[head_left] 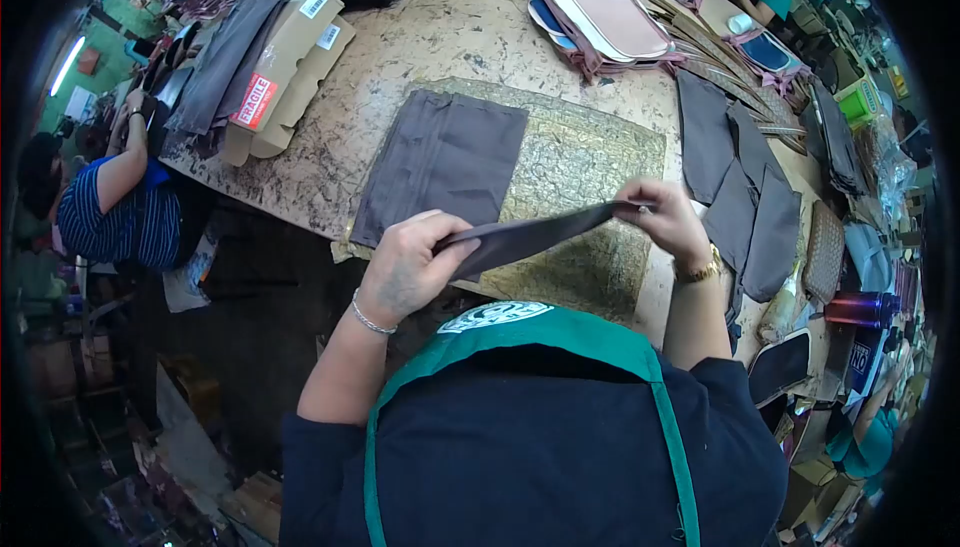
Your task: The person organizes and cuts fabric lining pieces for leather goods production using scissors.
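Head view: left hand (pixel 405 267) and right hand (pixel 665 219) both pinch a dark brown fabric strip (pixel 535 235), fingers closed on its ends, held stretched above the near edge of the worktable (pixel 440 27). Just beyond it a flat brown fabric panel (pixel 445 162) lies on a worn cutting mat (pixel 590 162). Far left: cardboard box (pixel 295 57) with a FRAGILE label, dark sheets on top. Right: more brown fabric pieces (pixel 745 192). Far centre: stack of pink pads (pixel 605 17), possibly bag panels, hard to tell. Another person in a striped shirt (pixel 110 217) sits left.
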Demonstrator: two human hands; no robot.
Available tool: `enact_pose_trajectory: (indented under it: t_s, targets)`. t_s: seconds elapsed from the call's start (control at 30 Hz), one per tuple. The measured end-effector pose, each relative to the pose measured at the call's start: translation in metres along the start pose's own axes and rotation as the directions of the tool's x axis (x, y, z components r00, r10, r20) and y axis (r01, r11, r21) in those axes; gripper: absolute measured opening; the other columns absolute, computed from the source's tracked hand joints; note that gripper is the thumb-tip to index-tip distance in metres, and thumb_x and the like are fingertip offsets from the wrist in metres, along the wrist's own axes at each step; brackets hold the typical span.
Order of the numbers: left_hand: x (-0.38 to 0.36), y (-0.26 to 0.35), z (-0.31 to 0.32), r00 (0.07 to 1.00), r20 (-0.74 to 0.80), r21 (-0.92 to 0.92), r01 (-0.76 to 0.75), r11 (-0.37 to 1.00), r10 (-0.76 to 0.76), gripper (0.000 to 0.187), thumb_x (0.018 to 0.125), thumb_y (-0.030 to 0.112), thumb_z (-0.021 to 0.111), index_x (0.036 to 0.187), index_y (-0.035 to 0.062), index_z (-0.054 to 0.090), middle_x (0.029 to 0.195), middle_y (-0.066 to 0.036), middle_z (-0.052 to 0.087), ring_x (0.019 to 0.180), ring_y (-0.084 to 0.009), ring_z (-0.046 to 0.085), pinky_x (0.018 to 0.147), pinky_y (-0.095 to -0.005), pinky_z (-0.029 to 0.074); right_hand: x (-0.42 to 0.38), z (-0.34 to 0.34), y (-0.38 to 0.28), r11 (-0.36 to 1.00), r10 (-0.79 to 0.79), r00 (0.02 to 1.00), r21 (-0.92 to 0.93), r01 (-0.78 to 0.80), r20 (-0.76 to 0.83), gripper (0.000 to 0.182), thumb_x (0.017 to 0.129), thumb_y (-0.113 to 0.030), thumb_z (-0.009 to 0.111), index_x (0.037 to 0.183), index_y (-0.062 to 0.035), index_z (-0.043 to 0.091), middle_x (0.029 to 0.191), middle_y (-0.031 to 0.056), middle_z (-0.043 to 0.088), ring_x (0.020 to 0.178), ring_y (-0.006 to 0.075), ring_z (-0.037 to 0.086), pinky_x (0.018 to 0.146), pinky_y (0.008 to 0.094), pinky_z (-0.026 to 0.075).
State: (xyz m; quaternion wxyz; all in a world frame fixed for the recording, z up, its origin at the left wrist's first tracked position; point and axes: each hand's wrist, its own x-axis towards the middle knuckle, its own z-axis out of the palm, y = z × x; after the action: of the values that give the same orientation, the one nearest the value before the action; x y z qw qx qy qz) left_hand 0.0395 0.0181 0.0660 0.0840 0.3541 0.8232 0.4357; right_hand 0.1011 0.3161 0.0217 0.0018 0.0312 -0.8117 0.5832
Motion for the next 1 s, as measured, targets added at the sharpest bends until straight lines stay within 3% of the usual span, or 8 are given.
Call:
enact_pose_trajectory:
  t_s: [0.13,0.23,0.33,0.43,0.53,0.67,0.73,1.0]
  targets:
    - [-0.017,-0.031,0.021,0.927,-0.009,-0.406,0.340,0.848,-0.376,0.014,0.079,0.009,0.061,0.084,-0.0038,0.059,0.075,-0.006,0.060,0.066,-0.0083,0.054,0.062,-0.0216,0.044,0.063,0.014,0.010,0.925,0.132,0.986,0.370,-0.085,-0.102,0.010,0.075,-0.008,0.064,0.082,-0.0023,0.060,0.071,0.0000,0.057,0.064,0.0050,0.053,0.057,0.0191,0.043]
    - [-0.024,-0.066,0.043,0.883,-0.042,-0.541,0.374,0.754,-0.468,0.015,0.079,0.009,0.060,0.087,-0.0037,0.058,0.078,-0.008,0.061,0.069,-0.0097,0.056,0.062,-0.0231,0.045,0.119,0.034,-0.006,0.992,0.073,0.979,-0.092,-0.092,-0.188,0.021,0.071,-0.016,0.069,0.083,-0.0010,0.061,0.071,0.0034,0.060,0.063,0.0096,0.054,0.058,0.0239,0.044]
    - [-0.030,-0.084,0.051,0.879,-0.374,-0.194,0.237,0.952,-0.295,0.019,0.078,0.011,0.061,0.087,-0.0039,0.055,0.077,-0.013,0.061,0.074,-0.0178,0.059,0.063,-0.0278,0.045,0.169,0.055,0.013,0.935,-0.080,0.991,-0.352,0.037,-0.108,0.031,0.063,-0.023,0.074,0.083,-0.0018,0.061,0.077,0.0109,0.062,0.072,0.0188,0.059,0.067,0.0286,0.046]
    - [-0.035,-0.092,0.043,0.870,-0.282,0.092,0.443,0.892,-0.404,0.020,0.079,0.016,0.060,0.082,-0.0036,0.054,0.069,-0.015,0.058,0.067,-0.0186,0.058,0.060,-0.0290,0.045,0.193,0.072,0.028,0.920,-0.030,0.998,-0.392,0.007,-0.052,0.032,0.062,-0.023,0.074,0.083,-0.0023,0.061,0.079,0.0123,0.063,0.076,0.0220,0.061,0.069,0.0302,0.047]
    - [-0.034,-0.084,0.039,0.746,-0.155,-0.072,0.645,0.760,-0.648,0.023,0.079,0.019,0.059,0.078,-0.0028,0.053,0.059,-0.015,0.054,0.058,-0.0238,0.057,0.054,-0.0330,0.044,0.201,0.082,0.046,0.911,0.024,0.999,-0.412,-0.036,-0.035,0.033,0.062,-0.022,0.075,0.084,-0.0024,0.061,0.079,0.0125,0.063,0.076,0.0226,0.061,0.069,0.0306,0.047]
    - [-0.034,-0.084,0.040,0.697,-0.141,-0.199,0.676,0.710,-0.703,0.024,0.078,0.021,0.059,0.072,-0.0016,0.052,0.055,-0.016,0.052,0.053,-0.0317,0.056,0.051,-0.0373,0.043,0.202,0.083,0.049,0.915,0.062,0.994,-0.393,-0.091,-0.085,0.034,0.060,-0.022,0.076,0.084,-0.0026,0.061,0.077,0.0124,0.063,0.075,0.0226,0.061,0.068,0.0299,0.047]
    - [-0.037,-0.090,0.044,0.849,-0.328,0.163,0.482,0.861,-0.414,0.027,0.077,0.022,0.060,0.068,-0.0006,0.050,0.057,-0.019,0.053,0.057,-0.0365,0.055,0.052,-0.0401,0.043,0.203,0.084,0.051,0.913,0.080,0.993,-0.393,-0.108,-0.087,0.034,0.060,-0.022,0.076,0.083,-0.0025,0.061,0.076,0.0125,0.063,0.074,0.0227,0.060,0.068,0.0300,0.046]
    - [-0.045,-0.085,0.045,0.814,-0.322,0.223,0.562,0.797,-0.484,0.030,0.074,0.024,0.062,0.062,0.0003,0.049,0.060,-0.020,0.054,0.061,-0.0366,0.055,0.055,-0.0397,0.044,0.209,0.084,0.056,0.910,0.110,0.992,-0.395,-0.125,-0.061,0.033,0.058,-0.024,0.077,0.077,-0.0034,0.059,0.074,0.0129,0.061,0.073,0.0233,0.059,0.067,0.0312,0.046]
